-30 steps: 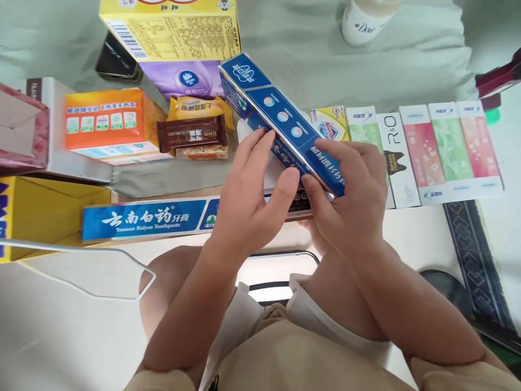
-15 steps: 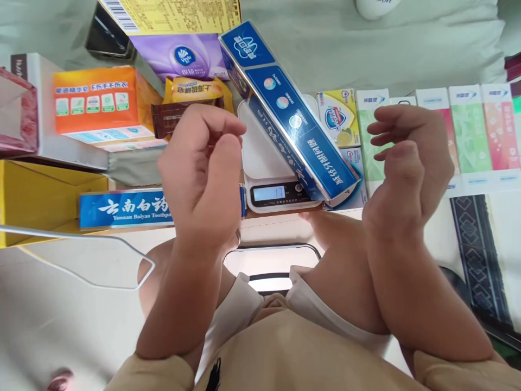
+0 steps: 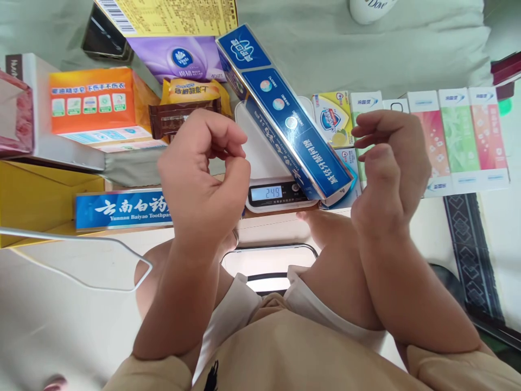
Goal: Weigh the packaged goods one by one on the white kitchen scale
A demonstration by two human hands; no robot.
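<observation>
A long dark-blue toothpaste box (image 3: 285, 117) lies diagonally across a small white kitchen scale (image 3: 264, 163), whose display (image 3: 272, 192) shows digits. My left hand (image 3: 203, 174) hovers to the left of the scale with its fingers curled loosely and nothing in it. My right hand (image 3: 388, 168) hovers to the right of the box, fingers bent and slightly apart, also holding nothing. Neither hand touches the box.
A blue Yunnan Baiyao toothpaste box (image 3: 122, 209) lies left of the scale. An orange box (image 3: 95, 111), snack packets (image 3: 183, 111), a purple tissue pack (image 3: 179, 57) and a yellow carton (image 3: 171, 16) sit behind. Soap boxes (image 3: 331, 117) and a row of toothpaste boxes (image 3: 459, 138) lie right.
A second ago both hands held the dark-blue box above the scale. They let go, left it lying on the scale and drew back to either side. The display reading changed.
</observation>
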